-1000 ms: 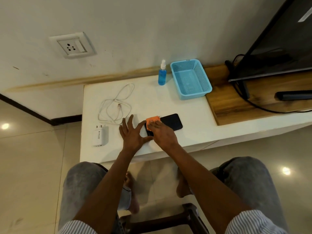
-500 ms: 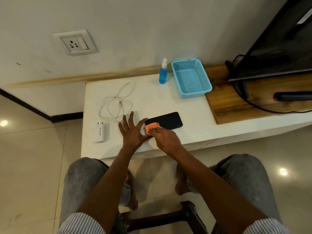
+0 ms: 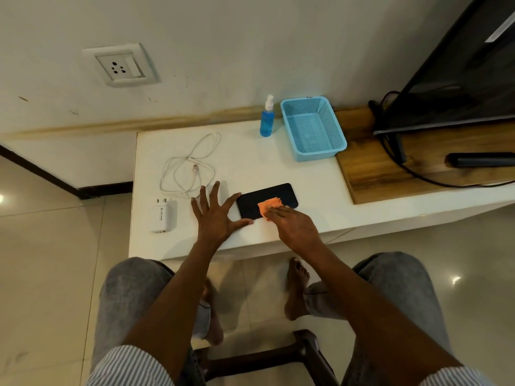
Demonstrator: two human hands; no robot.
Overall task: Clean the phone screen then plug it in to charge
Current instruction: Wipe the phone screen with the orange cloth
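The phone (image 3: 267,200) lies flat and dark, screen up, near the front edge of the white counter (image 3: 250,160), its long side running roughly along that edge. The left hand (image 3: 216,218) is spread flat on the counter just left of the phone, fingers straight and splayed, with the forefinger reaching the phone's far left corner and the thumb lying along its near left corner, so this grip is apart and merely bracing. The right hand (image 3: 292,222) presses an orange cloth (image 3: 269,206) onto the near middle of the screen; its fingers lie over the cloth, and whether they curl round it or only press flat is hard to make out from this angle. Toward the left edge of the counter a white cable (image 3: 189,165) lies in loose loops, apart from the phone, with a white charger (image 3: 163,215) just in front of it near the front left corner, pins pointing away from the person. At the back edge stands a blue spray bottle (image 3: 267,122), upright, just left of a light blue basket (image 3: 313,129). On the wall above the back left corner is a socket (image 3: 121,65). To the right, a wooden board (image 3: 418,162) carries a dark screen (image 3: 459,73) and its black cord.
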